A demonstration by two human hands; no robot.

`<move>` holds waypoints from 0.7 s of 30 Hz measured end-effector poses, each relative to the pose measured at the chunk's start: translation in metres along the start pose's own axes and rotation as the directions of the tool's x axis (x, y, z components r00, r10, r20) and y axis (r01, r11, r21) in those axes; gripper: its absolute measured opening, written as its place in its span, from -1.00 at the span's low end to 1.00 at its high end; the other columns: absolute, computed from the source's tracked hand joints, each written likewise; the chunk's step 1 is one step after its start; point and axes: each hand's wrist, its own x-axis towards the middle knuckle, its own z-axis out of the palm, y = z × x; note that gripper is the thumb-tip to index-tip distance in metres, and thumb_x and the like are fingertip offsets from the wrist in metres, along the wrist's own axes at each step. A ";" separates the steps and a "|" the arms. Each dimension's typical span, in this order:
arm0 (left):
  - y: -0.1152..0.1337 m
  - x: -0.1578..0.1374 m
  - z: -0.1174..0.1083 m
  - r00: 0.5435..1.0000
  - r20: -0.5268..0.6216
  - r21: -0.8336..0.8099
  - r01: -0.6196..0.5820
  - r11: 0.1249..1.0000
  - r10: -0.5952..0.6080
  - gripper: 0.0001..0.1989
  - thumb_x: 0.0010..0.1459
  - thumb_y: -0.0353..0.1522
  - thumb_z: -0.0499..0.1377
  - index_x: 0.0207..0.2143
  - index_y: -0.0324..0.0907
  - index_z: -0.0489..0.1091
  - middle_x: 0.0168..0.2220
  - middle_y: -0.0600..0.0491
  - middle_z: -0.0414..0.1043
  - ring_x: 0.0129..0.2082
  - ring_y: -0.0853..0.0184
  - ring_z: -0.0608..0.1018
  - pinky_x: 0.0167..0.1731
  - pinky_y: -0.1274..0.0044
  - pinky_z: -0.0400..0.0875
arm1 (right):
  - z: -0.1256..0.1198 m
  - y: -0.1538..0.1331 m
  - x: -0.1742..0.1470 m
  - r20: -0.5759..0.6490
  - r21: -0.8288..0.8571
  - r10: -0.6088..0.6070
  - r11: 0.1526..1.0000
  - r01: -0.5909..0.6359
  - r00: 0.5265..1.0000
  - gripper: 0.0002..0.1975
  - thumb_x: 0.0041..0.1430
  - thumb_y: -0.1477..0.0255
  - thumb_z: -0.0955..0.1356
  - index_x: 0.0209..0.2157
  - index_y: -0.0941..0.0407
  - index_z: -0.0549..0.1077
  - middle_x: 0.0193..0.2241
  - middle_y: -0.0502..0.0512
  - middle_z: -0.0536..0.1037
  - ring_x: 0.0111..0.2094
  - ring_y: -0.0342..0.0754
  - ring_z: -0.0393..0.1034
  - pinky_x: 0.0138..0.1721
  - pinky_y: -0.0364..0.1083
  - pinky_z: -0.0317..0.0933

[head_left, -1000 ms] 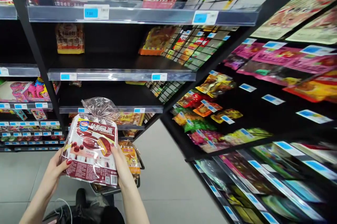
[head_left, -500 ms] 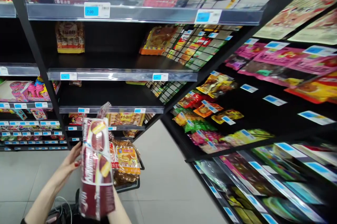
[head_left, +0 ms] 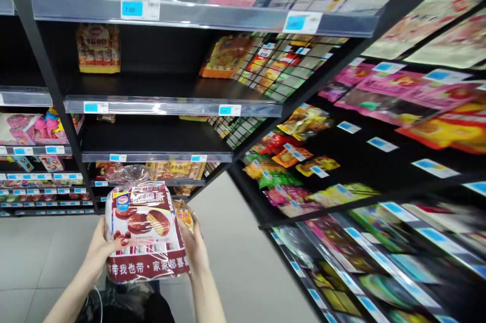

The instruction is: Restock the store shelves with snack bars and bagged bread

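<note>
A bag of chocolate pies (head_left: 152, 229), wrapped in clear plastic with a white and maroon label, is upright between my hands, its printed front toward me. My left hand (head_left: 99, 249) grips its left side, thumb across the front. At the opposite edge my right hand (head_left: 196, 247) is closed on the bag, fingers partly behind it. The gathered plastic top (head_left: 131, 173) sticks up. Behind the bag, an orange-yellow packet (head_left: 187, 215) shows in part; what carries it is hidden.
Black shelves (head_left: 152, 133) with price tags stand ahead, holding a few bread packs (head_left: 99, 49). Along the right runs a rack of hanging snack packets (head_left: 304, 120). Grey tiled floor (head_left: 235, 262) lies below, and a white cable (head_left: 97, 297) hangs near my lap.
The bag has turned from its narrow side to its broad front and sits a little lower. My right hand has come into sight at its right edge. The basket behind is now mostly covered.
</note>
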 end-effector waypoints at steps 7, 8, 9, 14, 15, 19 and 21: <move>0.003 0.011 0.001 0.995 0.088 0.205 -0.066 0.977 0.048 -0.31 -0.33 -0.31 0.43 -0.09 -0.19 0.26 -0.08 -0.12 0.47 -0.05 -0.02 0.48 -0.08 0.32 0.38 | -0.005 0.004 -0.036 -0.101 0.043 0.118 0.993 -0.114 0.988 -0.43 -0.26 0.21 0.51 -0.12 0.01 0.46 -0.04 0.10 0.51 0.06 0.20 0.31 0.09 0.14 0.13; 0.002 0.013 0.000 0.994 0.102 0.198 -0.052 0.979 0.032 -0.31 -0.31 -0.30 0.42 -0.07 -0.18 0.27 -0.05 -0.12 0.45 -0.03 -0.03 0.46 -0.07 0.32 0.37 | -0.002 0.000 -0.040 -0.112 0.024 0.096 0.995 -0.093 0.989 -0.44 -0.23 0.20 0.49 -0.10 0.01 0.44 -0.02 0.10 0.50 0.06 0.20 0.31 0.10 0.14 0.13; 0.001 0.014 -0.002 0.994 0.110 0.201 -0.039 0.979 0.017 -0.32 -0.27 -0.27 0.41 -0.05 -0.18 0.28 -0.01 -0.12 0.43 0.01 -0.03 0.44 -0.05 0.33 0.36 | 0.003 -0.004 -0.044 -0.118 -0.022 0.061 0.998 -0.064 0.991 -0.44 -0.18 0.20 0.47 -0.07 0.01 0.41 -0.01 0.11 0.49 0.05 0.19 0.32 0.09 0.13 0.14; -0.018 0.016 -0.007 0.999 0.030 0.326 -0.045 0.944 0.038 -0.32 -0.11 -0.20 0.34 0.07 -0.16 0.25 0.16 -0.17 0.23 0.14 0.01 0.29 0.01 0.35 0.31 | 0.041 -0.013 -0.057 -0.245 -0.661 -0.249 0.750 0.026 0.937 -0.37 -0.03 0.29 0.38 0.10 0.11 0.23 -0.08 0.28 0.48 -0.10 0.24 0.38 -0.06 0.21 0.23; -0.025 0.014 -0.006 0.997 0.071 0.259 -0.043 0.965 0.026 -0.31 -0.10 -0.17 0.33 0.09 -0.12 0.24 0.18 -0.15 0.21 0.15 0.02 0.28 0.00 0.35 0.32 | 0.052 -0.008 -0.059 -0.231 -0.781 -0.351 0.623 0.042 0.907 -0.37 -0.03 0.34 0.36 0.11 0.16 0.22 -0.08 0.34 0.46 -0.10 0.27 0.35 -0.07 0.24 0.22; -0.049 0.005 -0.003 0.989 0.051 -0.135 0.148 0.980 -0.142 -0.43 -0.31 -0.16 0.41 -0.16 -0.05 0.43 -0.13 0.04 0.53 -0.11 0.11 0.52 -0.17 0.43 0.45 | 0.084 0.024 -0.066 0.133 -0.954 -0.501 0.168 0.247 0.855 -0.36 -0.05 0.39 0.34 0.12 0.24 0.25 -0.03 0.42 0.43 -0.18 0.31 0.32 -0.16 0.31 0.21; -0.052 0.005 -0.005 0.957 -0.144 -0.153 0.230 0.961 -0.251 -0.61 -0.46 -0.28 0.44 -0.47 -0.09 0.44 -0.43 0.16 0.58 -0.41 0.24 0.57 -0.37 0.52 0.48 | 0.084 0.032 -0.069 0.340 -0.892 -0.500 0.096 0.441 0.797 -0.37 -0.04 0.35 0.34 0.12 0.21 0.26 -0.04 0.33 0.46 -0.22 0.24 0.33 -0.19 0.23 0.24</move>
